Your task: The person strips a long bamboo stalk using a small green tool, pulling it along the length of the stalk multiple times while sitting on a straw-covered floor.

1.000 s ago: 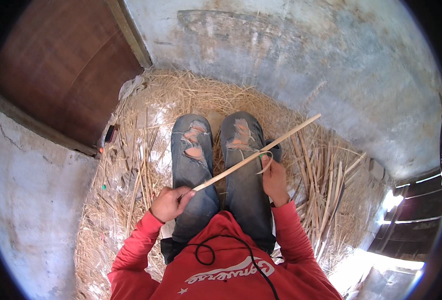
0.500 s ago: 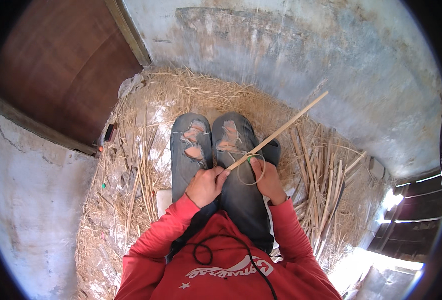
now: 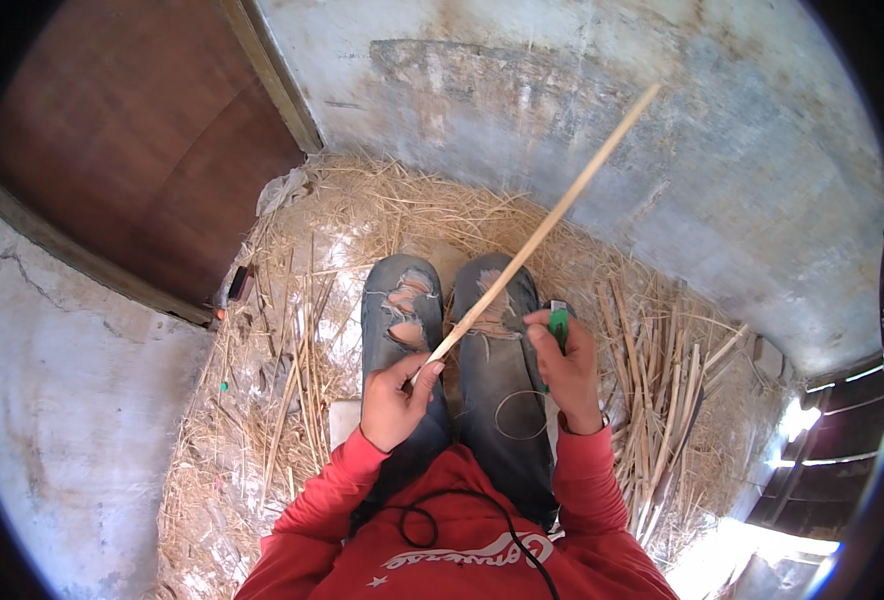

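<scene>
A long, pale, slender wooden stick [image 3: 552, 222] slants up and away to the right over my knees. My left hand [image 3: 394, 408] is closed around its lower end, with the thumb on top. My right hand [image 3: 570, 372] is raised beside my right knee, apart from the stick. It grips a small green tool that looks like a utility knife [image 3: 559, 322]; the fingers hide much of it. Below that hand, over my right thigh, a thin round loop [image 3: 497, 415] shows; I cannot tell what it hangs from.
Bundled pale sticks [image 3: 662, 400] lie on the floor at my right. Loose straw [image 3: 402, 195] covers the floor up to the stained wall [image 3: 722, 170]. A brown door panel [image 3: 142, 150] stands at the far left, with a small dark object [image 3: 239, 283] near its foot.
The right hand has drawn away from the stick with the green tool, which shows more now. The stick points more steeply away, and its far end is higher in view.
</scene>
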`<state>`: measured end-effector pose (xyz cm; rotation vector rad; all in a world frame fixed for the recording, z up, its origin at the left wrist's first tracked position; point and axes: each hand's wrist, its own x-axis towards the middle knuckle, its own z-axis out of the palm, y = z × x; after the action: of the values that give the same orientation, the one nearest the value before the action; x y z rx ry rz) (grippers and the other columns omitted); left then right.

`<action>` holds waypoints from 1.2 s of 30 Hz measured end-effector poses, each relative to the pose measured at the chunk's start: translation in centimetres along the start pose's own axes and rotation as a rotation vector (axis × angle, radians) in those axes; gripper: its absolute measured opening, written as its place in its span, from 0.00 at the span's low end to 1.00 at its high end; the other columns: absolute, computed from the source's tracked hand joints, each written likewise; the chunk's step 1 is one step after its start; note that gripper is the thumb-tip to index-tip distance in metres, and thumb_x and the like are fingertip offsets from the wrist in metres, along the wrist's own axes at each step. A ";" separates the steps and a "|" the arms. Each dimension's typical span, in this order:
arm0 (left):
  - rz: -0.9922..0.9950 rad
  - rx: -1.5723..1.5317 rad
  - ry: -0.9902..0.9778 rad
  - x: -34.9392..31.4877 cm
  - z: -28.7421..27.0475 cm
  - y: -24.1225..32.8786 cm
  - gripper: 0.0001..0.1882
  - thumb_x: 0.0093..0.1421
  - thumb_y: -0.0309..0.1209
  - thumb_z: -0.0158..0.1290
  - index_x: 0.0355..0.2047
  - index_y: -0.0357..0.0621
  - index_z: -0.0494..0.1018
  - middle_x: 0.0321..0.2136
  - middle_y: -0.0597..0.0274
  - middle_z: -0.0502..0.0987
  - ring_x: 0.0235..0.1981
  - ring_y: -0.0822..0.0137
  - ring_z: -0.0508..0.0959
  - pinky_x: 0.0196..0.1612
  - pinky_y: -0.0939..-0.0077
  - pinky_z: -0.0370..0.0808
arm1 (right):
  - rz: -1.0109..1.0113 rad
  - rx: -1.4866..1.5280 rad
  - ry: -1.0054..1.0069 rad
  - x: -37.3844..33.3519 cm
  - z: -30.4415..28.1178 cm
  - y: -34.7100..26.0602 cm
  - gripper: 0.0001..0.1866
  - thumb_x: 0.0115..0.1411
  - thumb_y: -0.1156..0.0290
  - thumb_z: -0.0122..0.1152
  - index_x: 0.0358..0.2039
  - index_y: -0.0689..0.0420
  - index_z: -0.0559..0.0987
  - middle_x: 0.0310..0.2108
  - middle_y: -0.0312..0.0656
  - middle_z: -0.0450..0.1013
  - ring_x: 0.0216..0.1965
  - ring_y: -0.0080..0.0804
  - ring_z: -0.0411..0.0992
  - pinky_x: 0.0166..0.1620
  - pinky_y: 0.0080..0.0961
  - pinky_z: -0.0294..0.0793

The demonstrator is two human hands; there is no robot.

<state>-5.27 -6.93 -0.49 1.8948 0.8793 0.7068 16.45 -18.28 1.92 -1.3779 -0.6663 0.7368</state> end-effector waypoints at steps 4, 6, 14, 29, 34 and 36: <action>-0.019 -0.129 0.002 -0.5 -0.5 1.7 0.11 0.70 0.31 0.56 0.44 0.36 0.81 0.17 0.64 0.77 0.18 0.76 0.77 0.23 0.77 0.72 | -0.240 -0.172 -0.109 1.9 3.5 -1.3 0.10 0.64 0.68 0.68 0.38 0.61 0.80 0.21 0.27 0.68 0.23 0.14 0.62 0.26 0.19 0.60; -0.031 -0.146 -0.039 -0.9 -0.5 2.6 0.11 0.71 0.30 0.54 0.45 0.35 0.80 0.19 0.67 0.76 0.20 0.79 0.74 0.25 0.81 0.69 | -0.294 -0.137 -0.151 2.5 4.9 -1.9 0.09 0.64 0.69 0.68 0.37 0.61 0.80 0.22 0.29 0.69 0.24 0.15 0.62 0.28 0.20 0.62; 0.008 -0.384 -0.170 -1.1 -2.7 2.3 0.15 0.75 0.32 0.48 0.55 0.36 0.73 0.21 0.68 0.74 0.18 0.80 0.69 0.22 0.83 0.64 | -0.340 -0.179 -0.275 4.2 6.3 -3.7 0.13 0.67 0.66 0.65 0.33 0.64 0.81 0.20 0.33 0.70 0.24 0.18 0.65 0.28 0.23 0.65; 0.023 -0.649 -0.111 8.4 -5.8 3.2 0.24 0.76 0.32 0.46 0.70 0.42 0.62 0.18 0.71 0.67 0.13 0.81 0.62 0.16 0.84 0.59 | -0.645 -0.848 -0.481 9.3 7.5 -10.1 0.22 0.71 0.53 0.54 0.32 0.61 0.75 0.15 0.51 0.69 0.19 0.56 0.70 0.24 0.47 0.65; 0.042 -0.684 -0.118 9.8 -4.4 1.6 0.24 0.75 0.30 0.47 0.69 0.41 0.64 0.17 0.74 0.64 0.13 0.82 0.61 0.17 0.83 0.57 | -0.651 -1.001 -0.530 10.6 8.5 -8.9 0.23 0.70 0.50 0.54 0.34 0.60 0.77 0.15 0.52 0.70 0.19 0.58 0.72 0.24 0.49 0.68; 0.053 -0.645 -0.083 10.0 -4.1 0.2 0.24 0.75 0.29 0.47 0.69 0.40 0.64 0.16 0.75 0.63 0.14 0.82 0.61 0.18 0.83 0.57 | -0.613 -1.053 -0.547 11.8 8.4 -8.3 0.21 0.70 0.50 0.55 0.35 0.58 0.79 0.16 0.53 0.70 0.19 0.56 0.72 0.24 0.48 0.67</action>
<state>-2.48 3.03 2.60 1.3576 0.4674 0.8183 17.72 -4.17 10.78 -1.7370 -2.0007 0.2153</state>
